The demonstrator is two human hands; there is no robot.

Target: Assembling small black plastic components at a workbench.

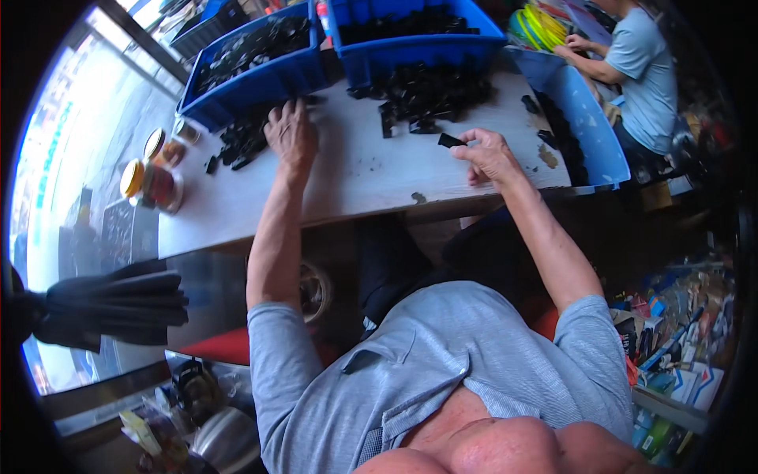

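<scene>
My right hand (487, 156) is closed on a small black rectangular piece (451, 141), held between thumb and fingers above the white table. My left hand (291, 136) reaches to the right edge of a small pile of black pieces (243, 142), its fingers apart and pointing away from me. What lies under its fingertips is hidden. A larger heap of the same black pieces (430, 91) lies farther off, between and beyond my hands.
Two blue bins, one at back left (260, 83) and one at back centre (418, 55), hold black pieces. Lidded jars (154, 186) stand at the table's left. A lighter blue tub (604, 150) adjoins its right edge. Another person (643, 75) works beyond it.
</scene>
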